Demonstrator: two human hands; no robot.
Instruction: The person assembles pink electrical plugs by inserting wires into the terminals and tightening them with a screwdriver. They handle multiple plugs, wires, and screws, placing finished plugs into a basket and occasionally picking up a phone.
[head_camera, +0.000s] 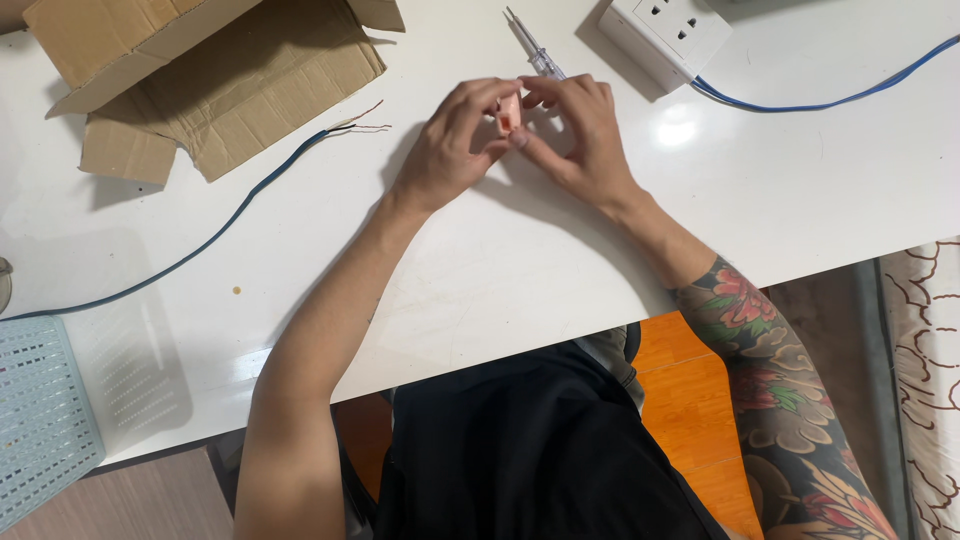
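Keep the small pale plug part (508, 117) pinched firmly between left hand (455, 150) and right hand (580, 140) fingertips, steadied low over the white table (480, 270).

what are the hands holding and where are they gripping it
Both hands, left and right, pinch a small pink-white part by its sides; the right also holds a screwdriver.

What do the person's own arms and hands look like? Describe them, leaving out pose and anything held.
Both arms are bare, with no sleeves, gloves, rings or watch in view. The left hand and its forearm carry no markings. The right hand is also unmarked, but a large floral tattoo in red, green and dark ink covers the right arm above a plain stretch near the wrist.
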